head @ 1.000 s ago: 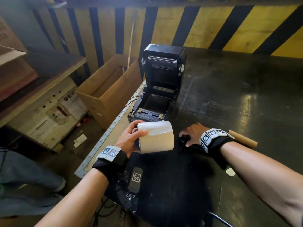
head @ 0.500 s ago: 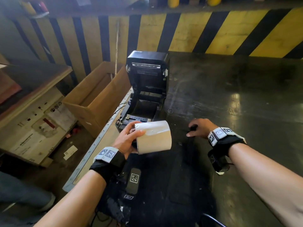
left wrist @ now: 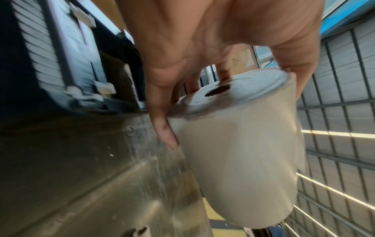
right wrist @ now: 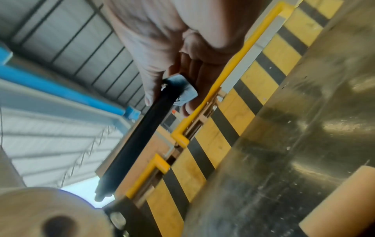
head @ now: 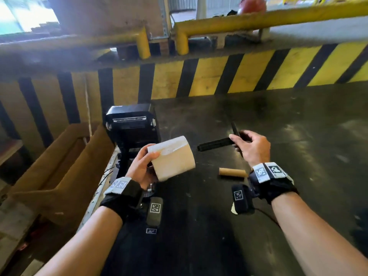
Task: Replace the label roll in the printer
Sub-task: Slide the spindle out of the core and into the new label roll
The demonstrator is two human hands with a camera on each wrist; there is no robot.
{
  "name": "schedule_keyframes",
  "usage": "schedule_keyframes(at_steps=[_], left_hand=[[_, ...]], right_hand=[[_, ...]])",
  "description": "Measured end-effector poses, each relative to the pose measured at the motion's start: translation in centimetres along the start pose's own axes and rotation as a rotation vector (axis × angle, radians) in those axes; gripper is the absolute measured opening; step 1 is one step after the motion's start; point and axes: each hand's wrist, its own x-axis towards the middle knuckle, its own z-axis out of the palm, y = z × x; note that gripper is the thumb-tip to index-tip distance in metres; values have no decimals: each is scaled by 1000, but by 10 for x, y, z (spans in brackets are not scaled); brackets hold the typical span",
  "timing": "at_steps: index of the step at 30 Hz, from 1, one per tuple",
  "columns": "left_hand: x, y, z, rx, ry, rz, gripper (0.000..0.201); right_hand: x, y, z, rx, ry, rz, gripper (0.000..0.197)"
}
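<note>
White label roll (head: pixel 172 157) gripped in left hand (head: pixel 140 168), thumb on the top edge, fingers curled round the near end; held above the desk (head: pixel 298 156) just in front of the printer (head: pixel 132 126), lid raised. Right hand (head: pixel 252 147) pinches the flanged end of a black spindle (head: pixel 216 144), which points left toward the roll. Empty cardboard core (head: pixel 232 172) lies on the desk near the right wrist.

The label roll (head: pixel 172 157) is off-white; the printer (head: pixel 132 124) at its eleven o'clock is black. A brown cardboard core (head: pixel 232 172) lies on the dark table (head: pixel 298 136). Yellow-and-black diagonal stripes cover the wall (head: pixel 219 74).
</note>
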Motion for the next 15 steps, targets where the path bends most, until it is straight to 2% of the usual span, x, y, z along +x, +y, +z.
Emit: schedule_keyframes(at_steps=[2, 6, 11, 15], left_hand=[[6, 8, 12, -23, -68, 20, 45], [14, 16, 28, -29, -166, 15, 41], [21, 20, 37, -68, -268, -20, 41], [23, 25, 39, -101, -325, -26, 38]], right_hand=[[-9, -13, -10, 28, 64, -27, 26], [-21, -28, -21, 79, 152, -23, 28], [-35, -29, -36, 36, 230, -34, 40], [-48, -41, -40, 3, 283, -42, 30]])
